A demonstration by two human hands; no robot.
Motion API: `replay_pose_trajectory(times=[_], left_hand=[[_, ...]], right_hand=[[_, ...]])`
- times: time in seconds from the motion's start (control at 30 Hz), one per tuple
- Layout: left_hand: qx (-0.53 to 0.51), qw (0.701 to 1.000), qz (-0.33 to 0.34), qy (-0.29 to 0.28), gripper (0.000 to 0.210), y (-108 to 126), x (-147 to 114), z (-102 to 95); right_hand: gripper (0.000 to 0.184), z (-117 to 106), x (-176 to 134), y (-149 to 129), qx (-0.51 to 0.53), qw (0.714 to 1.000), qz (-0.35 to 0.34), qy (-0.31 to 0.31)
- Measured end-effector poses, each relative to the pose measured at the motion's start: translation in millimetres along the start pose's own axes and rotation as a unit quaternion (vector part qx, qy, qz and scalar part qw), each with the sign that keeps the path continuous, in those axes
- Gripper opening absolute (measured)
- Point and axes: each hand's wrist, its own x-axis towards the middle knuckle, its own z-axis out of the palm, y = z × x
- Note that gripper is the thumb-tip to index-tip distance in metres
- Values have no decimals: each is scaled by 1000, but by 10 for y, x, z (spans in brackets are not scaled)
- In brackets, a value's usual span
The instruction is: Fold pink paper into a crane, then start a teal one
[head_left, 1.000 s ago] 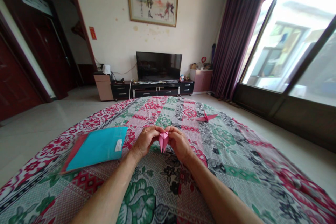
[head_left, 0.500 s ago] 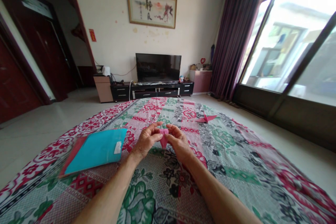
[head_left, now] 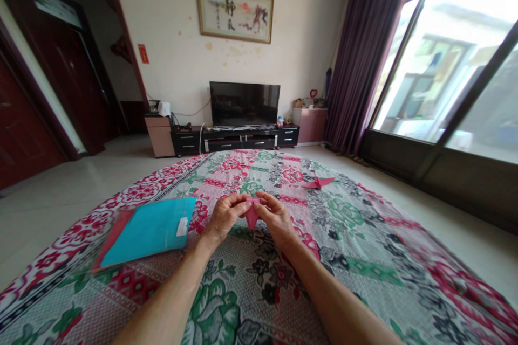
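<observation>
A small piece of folded pink paper (head_left: 252, 218) is held just above the table; take it as the landmark. The left hand (head_left: 223, 216) pinches its left edge between thumb and fingers, and the right hand (head_left: 279, 218) does the same at its right edge, so both grips are narrow and filled by the paper. The pointed end hangs down toward the wearer, between the two thumbs. Gripping from both sides probably keeps the small layers lined up and leaves the front facing the wearer. The fingertips cover much of the upper edge, and at this size I can't fairly tell how the folds lie there.

To the left of the pink paper, beyond the left hand, lies a packet of blue sheets (head_left: 149, 232), with a white label (head_left: 182, 226) near its right edge and a reddish sheet (head_left: 115, 237) showing at its left; it sits close beside the left forearm, perhaps to be within reach. Farther off and to the right of the pink paper rests a red folded bird (head_left: 319, 182), apart from the right hand and seemingly set aside from the working spot. A flowered tablecloth (head_left: 348, 210) spreads beneath everything. Well beyond the pink paper stand a television (head_left: 245, 103) and its low black cabinet (head_left: 190, 141).
</observation>
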Motion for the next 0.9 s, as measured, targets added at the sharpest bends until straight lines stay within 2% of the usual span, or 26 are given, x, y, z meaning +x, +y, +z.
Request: replay_pose_trajectory(times=[0.07,0.27,0.37,0.63,0.9], left_hand=[[5,1000,-6,9,35,6,-1,7],[-51,998,-24,12,37,8,-3,13],[-79,996,-29,16,36,8,-3,9],[-49,999,-14,-2,31,-3,-8,17],[-5,1000,-13,-7,30,31,-34,26]], right_hand=[[42,-10,7,4,-9,1000,-15,15],[22,-23,-25,-62,-65,997,-30,-13],[23,-6,-36,-86,-58,998,-22,-12],[27,9,1,-30,-21,1000,-2,4],[28,-26,47,66,-19,999,-38,16]])
